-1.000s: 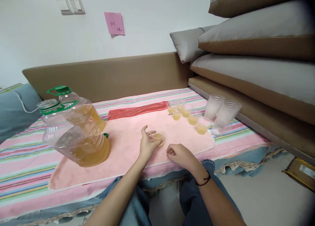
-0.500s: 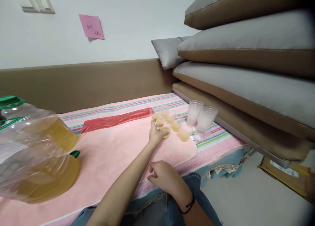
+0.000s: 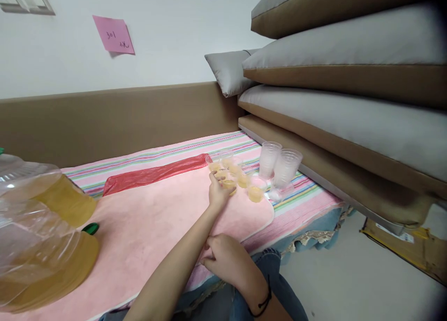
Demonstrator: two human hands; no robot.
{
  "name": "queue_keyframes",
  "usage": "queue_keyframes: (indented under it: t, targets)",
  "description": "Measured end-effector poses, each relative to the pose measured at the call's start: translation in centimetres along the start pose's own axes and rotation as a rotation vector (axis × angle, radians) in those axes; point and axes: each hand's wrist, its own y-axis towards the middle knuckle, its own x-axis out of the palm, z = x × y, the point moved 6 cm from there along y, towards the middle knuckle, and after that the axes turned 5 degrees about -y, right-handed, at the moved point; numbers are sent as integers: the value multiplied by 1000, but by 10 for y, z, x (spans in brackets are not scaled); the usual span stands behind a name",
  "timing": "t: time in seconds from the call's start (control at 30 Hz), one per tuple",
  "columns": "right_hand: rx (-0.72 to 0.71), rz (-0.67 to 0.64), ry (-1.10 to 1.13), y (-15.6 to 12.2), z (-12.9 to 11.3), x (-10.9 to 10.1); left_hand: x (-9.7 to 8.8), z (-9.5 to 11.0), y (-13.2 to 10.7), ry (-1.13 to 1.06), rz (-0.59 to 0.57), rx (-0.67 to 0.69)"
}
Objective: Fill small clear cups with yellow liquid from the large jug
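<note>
left hand (image 3: 217, 194) fingers closing on a small cup (image 3: 228, 185) of yellow liquid | right hand (image 3: 226, 261) resting loosely curled, holding nothing | big jug (image 3: 38, 246) half-full, cut off left

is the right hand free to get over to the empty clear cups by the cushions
Probably yes. The right hand rests empty at the near edge of the pink towel. The empty clear cups stand past the small filled cups, which it would need to pass over or around.
</note>
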Motion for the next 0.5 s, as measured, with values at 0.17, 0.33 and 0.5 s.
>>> queue_keyframes:
  t: [0.17,0.33,0.5]
  targets:
    - [8,105,76,3,16,-15,0,6,-5,23,-22,-18]
    - [123,527,123,-6,61,-60,-17,19,-18,50,-13,-50]
    - [389,1149,103,-48,129,-110,-57,36,-40,27,-10,-83]
